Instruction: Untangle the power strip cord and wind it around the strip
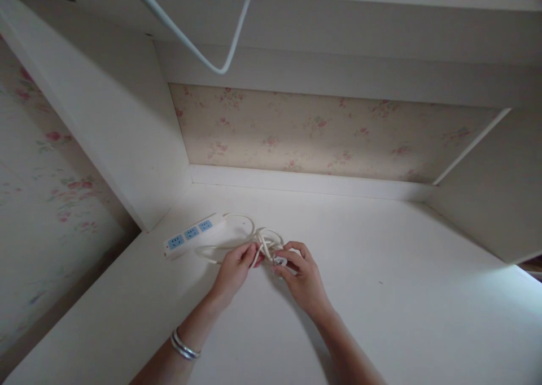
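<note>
A white power strip (192, 233) with three blue socket faces lies on the white desk top, left of my hands. Its cream cord (239, 215) leaves the far end and runs into a looped bundle between my hands. My left hand (237, 266) is closed round strands of that bundle. My right hand (301, 272) pinches the cord's plug (279, 259) between thumb and fingers, at the bundle's right side. The prongs are too small to make out clearly.
White side panels (118, 125) flank the desk top (402, 317). An upper shelf (339, 29) overhangs the back, with a bent pale rod (222, 69) hanging in front of it. Floral wallpaper (296, 131) shows behind.
</note>
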Demonstrator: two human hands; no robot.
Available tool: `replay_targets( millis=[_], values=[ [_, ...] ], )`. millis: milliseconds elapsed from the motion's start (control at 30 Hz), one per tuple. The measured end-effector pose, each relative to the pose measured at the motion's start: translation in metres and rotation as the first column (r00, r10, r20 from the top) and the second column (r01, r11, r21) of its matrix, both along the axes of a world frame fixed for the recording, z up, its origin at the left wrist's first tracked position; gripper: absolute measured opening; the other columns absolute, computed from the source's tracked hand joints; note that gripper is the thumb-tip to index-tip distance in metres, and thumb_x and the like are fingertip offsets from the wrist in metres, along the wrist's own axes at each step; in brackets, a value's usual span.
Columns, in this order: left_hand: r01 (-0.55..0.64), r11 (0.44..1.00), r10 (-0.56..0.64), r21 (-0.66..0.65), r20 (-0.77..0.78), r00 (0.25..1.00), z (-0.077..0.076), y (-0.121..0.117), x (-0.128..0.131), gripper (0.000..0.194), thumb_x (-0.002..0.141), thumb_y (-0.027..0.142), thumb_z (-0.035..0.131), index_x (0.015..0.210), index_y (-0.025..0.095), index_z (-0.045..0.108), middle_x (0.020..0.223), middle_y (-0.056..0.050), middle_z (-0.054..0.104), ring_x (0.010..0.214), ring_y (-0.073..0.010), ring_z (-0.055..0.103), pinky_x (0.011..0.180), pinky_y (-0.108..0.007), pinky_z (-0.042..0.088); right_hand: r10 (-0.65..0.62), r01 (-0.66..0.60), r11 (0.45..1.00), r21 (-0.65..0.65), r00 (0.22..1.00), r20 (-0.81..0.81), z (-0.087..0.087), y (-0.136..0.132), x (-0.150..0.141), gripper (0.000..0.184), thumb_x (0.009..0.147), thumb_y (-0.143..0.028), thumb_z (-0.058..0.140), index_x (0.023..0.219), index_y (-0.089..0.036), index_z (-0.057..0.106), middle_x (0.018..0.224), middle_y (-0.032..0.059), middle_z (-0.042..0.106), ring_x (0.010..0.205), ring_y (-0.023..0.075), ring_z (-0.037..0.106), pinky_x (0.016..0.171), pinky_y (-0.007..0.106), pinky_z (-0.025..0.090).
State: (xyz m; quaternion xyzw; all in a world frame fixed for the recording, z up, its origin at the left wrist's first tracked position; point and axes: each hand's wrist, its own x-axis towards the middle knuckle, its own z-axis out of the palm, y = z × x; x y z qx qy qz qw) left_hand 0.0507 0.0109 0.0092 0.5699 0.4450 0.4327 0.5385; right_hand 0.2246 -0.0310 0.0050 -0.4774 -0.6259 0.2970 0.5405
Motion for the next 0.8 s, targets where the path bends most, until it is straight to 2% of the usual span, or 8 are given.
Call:
replay_targets(
  millis=[100, 200, 333, 400, 533, 667, 800],
  values=[
    [0.038, 0.997, -0.035, -0.073, 0.053, 0.998, 0.0027, -0.0005, -0.002, 0.031, 0.08, 0.04, 0.06, 0.092, 0.013, 0.068, 0.078, -0.005, 0.069, 0.07, -0.0158, 0.061, 0.063, -0.024, 0.044, -0.01, 0.01, 1.0, -0.001, 0.999, 0.054, 0.0012, 0.0, -0.0008, 0.026, 0.077, -0.026, 0.07, 0.102, -0.03, 0.072, 0.104, 0.0069, 0.061, 0.081, 0.0166, 0.06, 0.062, 0.025, 0.052],
    [0.003, 0.989, 0.003, -0.147, 0.04, 0.999, 0.0037, -0.0015, -0.0041, 0.028, 0.078, 0.035, 0.061, 0.094, 0.013, 0.069, 0.077, -0.004, 0.068, 0.065, -0.0141, 0.061, 0.058, -0.022, 0.04, -0.031, 0.033, 0.999, -0.028, 0.998, 0.058, 0.0033, 0.0008, -0.0023, 0.024, 0.078, -0.031, 0.069, 0.102, -0.029, 0.072, 0.1, 0.0055, 0.066, 0.082, 0.0171, 0.061, 0.065, 0.026, 0.052],
    [0.026, 0.978, -0.02, -0.206, 0.028, 0.999, 0.0018, -0.0022, -0.0058, 0.037, 0.077, 0.039, 0.064, 0.103, 0.014, 0.068, 0.08, -0.005, 0.069, 0.064, -0.0145, 0.062, 0.056, -0.023, 0.04, -0.159, 0.16, 0.974, -0.161, 0.987, 0.021, 0.0015, 0.0027, -0.0025, 0.031, 0.078, -0.04, 0.068, 0.105, -0.024, 0.071, 0.081, 0.0029, 0.068, 0.067, 0.0158, 0.06, 0.065, 0.029, 0.051],
    [0.058, 0.973, -0.045, -0.224, 0.06, 0.997, 0.0005, -0.0022, -0.0056, 0.039, 0.077, 0.042, 0.065, 0.105, 0.014, 0.067, 0.085, -0.006, 0.07, 0.068, -0.0152, 0.063, 0.058, -0.024, 0.041, -0.178, 0.168, 0.958, -0.234, 0.984, -0.023, -0.0004, 0.0035, -0.002, 0.036, 0.077, -0.042, 0.068, 0.106, -0.021, 0.071, 0.076, 0.0026, 0.069, 0.065, 0.0163, 0.06, 0.064, 0.03, 0.05],
    [0.031, 0.974, 0.006, -0.225, 0.164, 0.986, 0.0002, -0.0026, -0.0035, 0.038, 0.076, 0.042, 0.068, 0.103, 0.016, 0.061, 0.09, -0.007, 0.068, 0.07, -0.0144, 0.064, 0.06, -0.023, 0.043, -0.122, 0.074, 0.951, -0.301, 0.982, -0.146, -0.0014, 0.0038, -0.001, 0.041, 0.074, -0.041, 0.072, 0.109, -0.019, 0.07, 0.093, 0.0054, 0.073, 0.08, 0.0207, 0.066, 0.074, 0.033, 0.051],
    [-0.028, 0.975, 0.091, -0.221, 0.28, 0.956, 0.003, -0.0039, -0.0021, 0.033, 0.074, 0.036, 0.071, 0.094, 0.018, 0.051, 0.088, -0.002, 0.065, 0.066, -0.0113, 0.063, 0.059, -0.022, 0.042, 0.044, -0.08, 0.966, -0.247, 0.988, -0.15, -0.0013, 0.0037, 0.0009, 0.034, 0.081, -0.037, 0.065, 0.114, -0.027, 0.068, 0.115, 0.0026, 0.068, 0.104, 0.0224, 0.062, 0.094, 0.037, 0.045],
    [-0.003, 0.97, 0.084, -0.244, 0.322, 0.943, 0.0059, -0.005, -0.0028, 0.035, 0.074, 0.031, 0.071, 0.097, 0.018, 0.048, 0.086, -0.003, 0.066, 0.069, -0.0121, 0.063, 0.062, -0.023, 0.042, 0.059, -0.103, 0.958, -0.268, 0.984, -0.168, -0.0028, 0.0041, 0.0009, 0.034, 0.083, -0.038, 0.062, 0.116, -0.028, 0.067, 0.114, 0.0025, 0.068, 0.101, 0.0213, 0.063, 0.094, 0.038, 0.045]
  ],
)
